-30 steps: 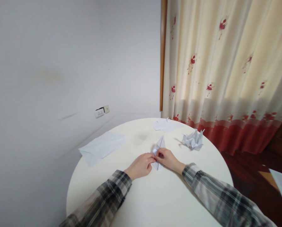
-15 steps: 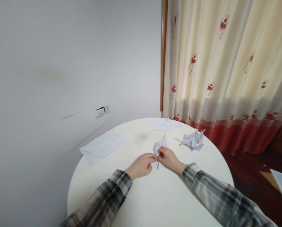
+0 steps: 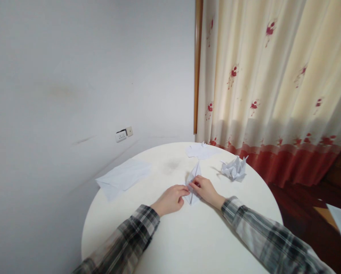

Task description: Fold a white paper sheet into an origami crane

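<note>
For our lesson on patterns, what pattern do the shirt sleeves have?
The sleeves are plaid, in grey, black and white; best seen in the head view.

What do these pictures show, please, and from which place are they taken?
These are not machine pictures: a person works with two bare hands, and one camera worn on the head looks forward and down. All three pictures come from it; the last is the present moment.

The left hand and right hand meet at a folded piece of white paper on a round white table; the fingers of both touch it. Flat white sheets lie to the left, more white paper near the far edge, and a cluster of folded, pointed paper pieces to the right.
</note>
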`<state>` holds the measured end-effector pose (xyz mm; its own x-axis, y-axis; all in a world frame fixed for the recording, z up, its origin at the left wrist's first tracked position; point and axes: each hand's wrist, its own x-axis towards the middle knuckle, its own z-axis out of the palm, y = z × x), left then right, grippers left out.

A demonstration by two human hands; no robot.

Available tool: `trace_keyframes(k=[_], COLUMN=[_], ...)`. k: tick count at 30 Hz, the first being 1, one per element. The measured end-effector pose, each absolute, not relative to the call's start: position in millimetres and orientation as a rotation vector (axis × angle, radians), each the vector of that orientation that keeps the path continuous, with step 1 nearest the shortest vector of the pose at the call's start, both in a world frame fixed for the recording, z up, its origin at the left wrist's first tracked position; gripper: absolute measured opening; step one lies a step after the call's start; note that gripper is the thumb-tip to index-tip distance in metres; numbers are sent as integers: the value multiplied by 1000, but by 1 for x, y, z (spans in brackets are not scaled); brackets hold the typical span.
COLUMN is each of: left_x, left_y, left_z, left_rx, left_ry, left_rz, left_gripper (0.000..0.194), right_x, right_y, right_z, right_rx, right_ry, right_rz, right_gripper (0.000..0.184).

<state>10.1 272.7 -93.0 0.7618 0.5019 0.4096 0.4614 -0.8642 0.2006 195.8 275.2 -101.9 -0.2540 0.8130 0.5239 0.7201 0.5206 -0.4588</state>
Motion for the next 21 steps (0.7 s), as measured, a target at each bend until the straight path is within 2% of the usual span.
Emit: trace_keyframes(k=[10, 21], left_x=[10, 9], left_y=[275, 275], left_z=[-96, -94], left_rx=[2866, 2804], left_ry=[780, 805], left_rz=[701, 722], left_gripper=[45, 47], right_x=[197, 197], right_y=[278, 281], right_z=[-106, -110], right_rx=[-1243, -1247], right_ry=[-2022, -2016], right_rz=[152, 152], right_gripper=[8, 9])
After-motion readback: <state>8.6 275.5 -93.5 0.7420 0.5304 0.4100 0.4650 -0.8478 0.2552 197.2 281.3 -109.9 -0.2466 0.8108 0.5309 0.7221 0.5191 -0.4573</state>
